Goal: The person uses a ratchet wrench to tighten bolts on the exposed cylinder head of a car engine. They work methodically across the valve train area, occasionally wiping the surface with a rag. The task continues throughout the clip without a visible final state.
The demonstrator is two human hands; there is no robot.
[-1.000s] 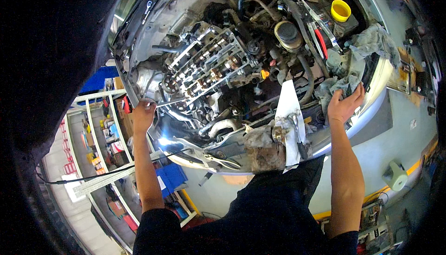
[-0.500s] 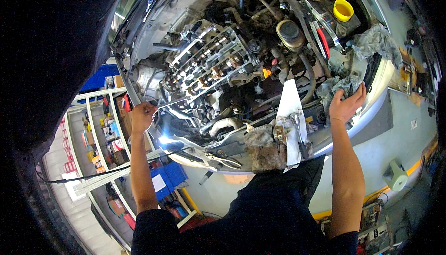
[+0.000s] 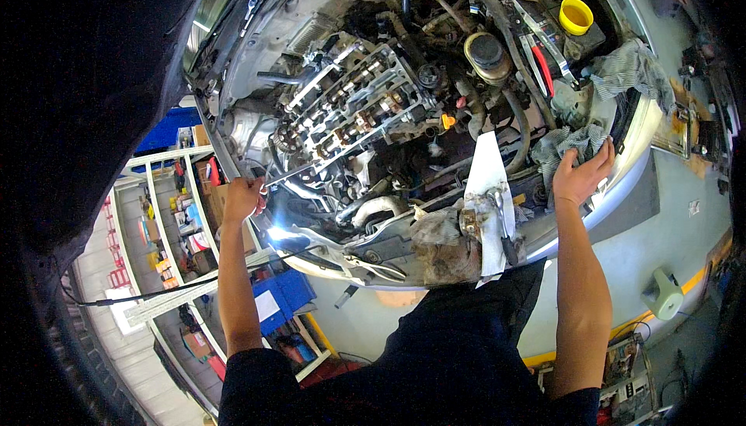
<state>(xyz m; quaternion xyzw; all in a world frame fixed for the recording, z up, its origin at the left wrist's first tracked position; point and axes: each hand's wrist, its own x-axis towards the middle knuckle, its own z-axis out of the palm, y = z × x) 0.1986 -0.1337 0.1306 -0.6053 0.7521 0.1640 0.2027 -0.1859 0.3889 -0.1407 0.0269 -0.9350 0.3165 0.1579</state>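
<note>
My left hand is closed at the left front corner of the engine bay, pinching the end of a thin metal rod. That rod slants up toward the open cylinder head, where camshafts and lobes lie exposed. Where the rod's far end stops among the engine parts is hard to make out. Over at the right front, my right hand grips a crumpled grey striped rag near the headlight edge, with thumb and fingers on either side of the cloth.
A bright lamp shines below my left hand. Soiled cloth and a white strip lie over the front edge. Red-handled pliers, a yellow cup and another rag sit at the right. Stocked shelves stand left.
My left hand has turned slightly and shifted a little down and right, still with the rod. My right hand stays on the rag.
</note>
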